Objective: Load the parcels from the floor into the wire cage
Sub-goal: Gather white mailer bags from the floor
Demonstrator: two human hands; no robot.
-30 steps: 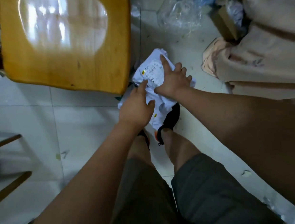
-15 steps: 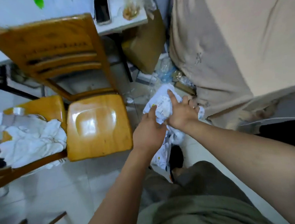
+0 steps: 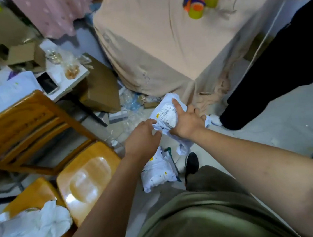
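Observation:
I hold a white plastic parcel (image 3: 165, 115) with a printed label up off the floor, in front of me. My right hand (image 3: 187, 122) lies over its right side, thumb pointing up across the label. My left hand (image 3: 144, 138) grips its lower left edge. A second white parcel (image 3: 157, 174) lies on the tiled floor below, beside my black shoe (image 3: 192, 162). No wire cage is in view.
Two wooden chairs (image 3: 85, 176) stand at the left, one with white cloth on it. A table draped in beige cloth (image 3: 165, 48) carries two tape rolls. Cardboard boxes (image 3: 101, 91) and plastic wrap litter the floor behind. Another person's black-clad leg (image 3: 272, 75) stands at the right.
Both hands have lifted the parcel off the floor as I straightened up. The view has risen, showing the draped table, the chairs and a second parcel underneath.

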